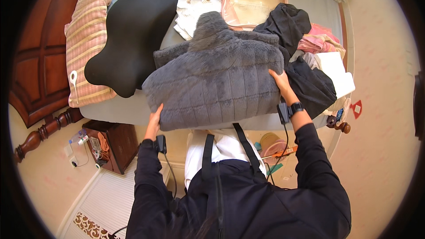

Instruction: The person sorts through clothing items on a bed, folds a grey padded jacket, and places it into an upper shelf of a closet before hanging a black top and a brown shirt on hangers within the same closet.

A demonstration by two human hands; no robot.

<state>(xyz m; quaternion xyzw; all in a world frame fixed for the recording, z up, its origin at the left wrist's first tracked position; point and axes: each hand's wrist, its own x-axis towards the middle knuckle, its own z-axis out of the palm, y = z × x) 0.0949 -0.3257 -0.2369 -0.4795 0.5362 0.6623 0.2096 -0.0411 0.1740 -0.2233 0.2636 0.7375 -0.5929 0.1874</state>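
Observation:
A grey plush garment with a high collar [219, 83] lies folded across the near side of the bed [129, 109]. At its lower left corner, my left hand [154, 122] grips the edge, thumb on top and fingers hidden beneath. My right hand [282, 84] holds the right side, its fingers also tucked under the fabric. The collar points away from me, and folded parts show behind the body on both sides. A black contoured cushion [136, 36] lies left of the garment. Dark crumpled clothing [310, 83] lies close by my right hand.
Behind the garment are white folded clothes [196, 10] and a clear storage bag with pink trim [254, 3]. Pink fabric [322, 39] and a white box-like object [335, 73] lie at right. A striped pillow [89, 46] rests by the wooden headboard [43, 39]. A nightstand [116, 146] stands below left.

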